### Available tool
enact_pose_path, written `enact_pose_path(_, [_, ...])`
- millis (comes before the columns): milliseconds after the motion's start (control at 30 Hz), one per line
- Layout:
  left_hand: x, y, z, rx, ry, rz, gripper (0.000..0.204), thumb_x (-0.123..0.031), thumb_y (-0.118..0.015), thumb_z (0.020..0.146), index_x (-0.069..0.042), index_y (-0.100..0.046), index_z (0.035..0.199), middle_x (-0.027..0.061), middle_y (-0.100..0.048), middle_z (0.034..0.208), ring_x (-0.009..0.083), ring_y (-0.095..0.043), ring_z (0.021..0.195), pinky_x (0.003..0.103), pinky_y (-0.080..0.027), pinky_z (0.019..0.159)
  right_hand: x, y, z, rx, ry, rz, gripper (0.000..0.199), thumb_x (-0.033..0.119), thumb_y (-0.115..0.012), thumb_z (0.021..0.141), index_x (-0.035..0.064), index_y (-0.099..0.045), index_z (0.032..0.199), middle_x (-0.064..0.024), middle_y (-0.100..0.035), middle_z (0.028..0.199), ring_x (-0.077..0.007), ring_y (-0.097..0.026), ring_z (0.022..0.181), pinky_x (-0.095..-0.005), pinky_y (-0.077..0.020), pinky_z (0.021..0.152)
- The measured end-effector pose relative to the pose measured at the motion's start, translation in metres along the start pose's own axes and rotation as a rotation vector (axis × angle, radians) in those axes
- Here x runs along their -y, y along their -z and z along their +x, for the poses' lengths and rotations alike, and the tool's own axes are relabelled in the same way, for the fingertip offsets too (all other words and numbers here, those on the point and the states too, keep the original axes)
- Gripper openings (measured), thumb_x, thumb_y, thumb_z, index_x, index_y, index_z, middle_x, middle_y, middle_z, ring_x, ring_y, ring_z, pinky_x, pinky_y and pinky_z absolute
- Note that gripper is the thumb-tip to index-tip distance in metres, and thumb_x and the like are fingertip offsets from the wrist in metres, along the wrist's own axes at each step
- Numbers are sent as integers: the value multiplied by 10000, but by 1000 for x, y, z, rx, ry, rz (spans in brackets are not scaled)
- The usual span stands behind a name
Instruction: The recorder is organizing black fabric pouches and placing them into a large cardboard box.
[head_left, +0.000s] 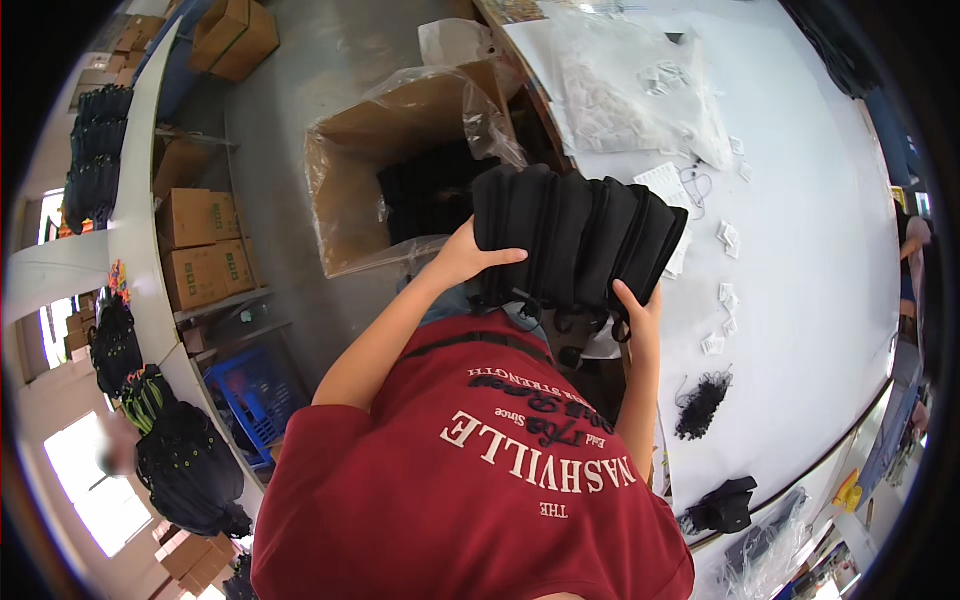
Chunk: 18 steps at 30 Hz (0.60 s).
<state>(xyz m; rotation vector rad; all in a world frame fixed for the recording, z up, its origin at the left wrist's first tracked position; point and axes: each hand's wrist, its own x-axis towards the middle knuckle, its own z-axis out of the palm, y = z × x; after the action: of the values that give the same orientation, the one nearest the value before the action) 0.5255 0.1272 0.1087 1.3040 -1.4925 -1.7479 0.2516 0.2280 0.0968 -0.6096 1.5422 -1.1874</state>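
Observation:
Between my two hands is a row of several black fabric pouches (570,235), pressed side by side, with small dark loops hanging from their near edge. My left hand (472,252) grips the left end, its thumb lying across the front. At the right end my right hand (640,312) clasps the lower corner, thumb in front; its other fingers are hidden behind the pouches. Just left of the bundle stands an open cardboard box (340,200) lined with clear plastic, and more black items (430,190) lie inside it.
A white table (800,230) runs along the right, bearing a clear plastic bag of white pieces (640,90), small white packets (728,238), a heap of black cords (703,405) and a black pouch (728,505). Shelved cartons (195,250) and a blue crate (250,400) are at left.

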Motion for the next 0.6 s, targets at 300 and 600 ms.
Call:
enact_pose_path(300, [45, 116, -26, -179, 16, -99, 786, -305, -796, 691, 43, -391, 1268, 131, -532, 1195, 203, -504, 1117, 310, -384, 967, -9, -131, 43, 191, 45, -150, 672, 165, -751, 727, -26, -420, 1279, -133, -548, 1177, -204, -535, 1074, -293, -405, 933])
enact_pose_path(600, [152, 283, -34, -271, 164, -362, 730, -237, -783, 716, 41, -400, 1271, 130, -522, 1222, 196, -493, 1134, 316, -378, 978, -52, -329, 76, 236, -220, -332, 561, 196, -763, 728, -56, -521, 1166, -107, -604, 1068, -171, -571, 971, -272, -435, 869])
